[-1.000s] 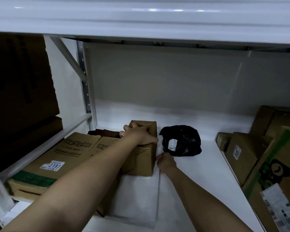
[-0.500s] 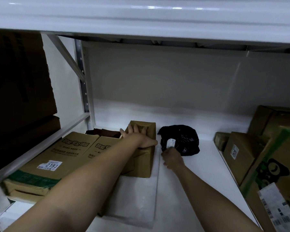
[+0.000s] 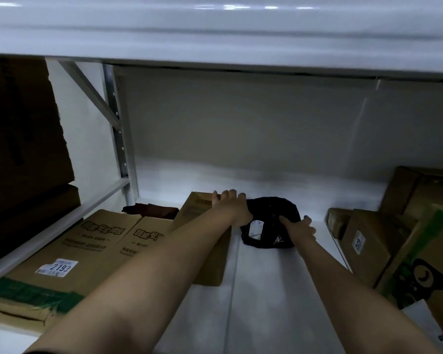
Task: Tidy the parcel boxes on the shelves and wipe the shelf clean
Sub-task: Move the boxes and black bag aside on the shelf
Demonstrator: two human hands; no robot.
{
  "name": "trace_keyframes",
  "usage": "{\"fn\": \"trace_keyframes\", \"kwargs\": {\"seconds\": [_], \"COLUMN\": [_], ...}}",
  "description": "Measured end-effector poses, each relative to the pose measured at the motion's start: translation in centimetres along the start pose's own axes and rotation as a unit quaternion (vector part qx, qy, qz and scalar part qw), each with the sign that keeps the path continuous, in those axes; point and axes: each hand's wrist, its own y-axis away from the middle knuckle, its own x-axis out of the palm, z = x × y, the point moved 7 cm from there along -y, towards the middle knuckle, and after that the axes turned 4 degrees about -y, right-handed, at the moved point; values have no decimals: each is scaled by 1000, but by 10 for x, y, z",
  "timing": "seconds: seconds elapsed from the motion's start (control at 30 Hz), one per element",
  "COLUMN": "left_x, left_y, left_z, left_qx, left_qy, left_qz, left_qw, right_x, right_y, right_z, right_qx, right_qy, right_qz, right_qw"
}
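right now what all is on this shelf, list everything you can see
small upright box: 1, brown, centre-left of the shelf, under the left hand
black parcel bag: 1, black with a white label, right of the small upright box, close beside it
flat boxes: 2, brown, lying side by side at left; one bears a 2193 sticker
dark cloth: 1, dark brown, behind the flat boxes
right boxes: several, brown, one with green print, stacked at right
shelf: 1, white
left hand: 1, resting on top of the small upright box
right hand: 1, its grip on the black parcel bag
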Motion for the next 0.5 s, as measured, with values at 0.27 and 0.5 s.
{"fn": "trace_keyframes", "kwargs": {"seconds": [0.27,0.5], "left_x": [5,4], "left_y": [-17,-23], "left_z": [-10,-9], "left_qx": [-11,0], "left_qy": [-33,-39], "left_qz": [-9,-11], "left_qw": [999,999], "right_x": [26,1], "right_y": [-75,-35], "right_z": [-27,18], "right_qx": [11,-44], "right_qy": [-61,22], "right_qz": [104,64], "right_qw": [993,997]}}
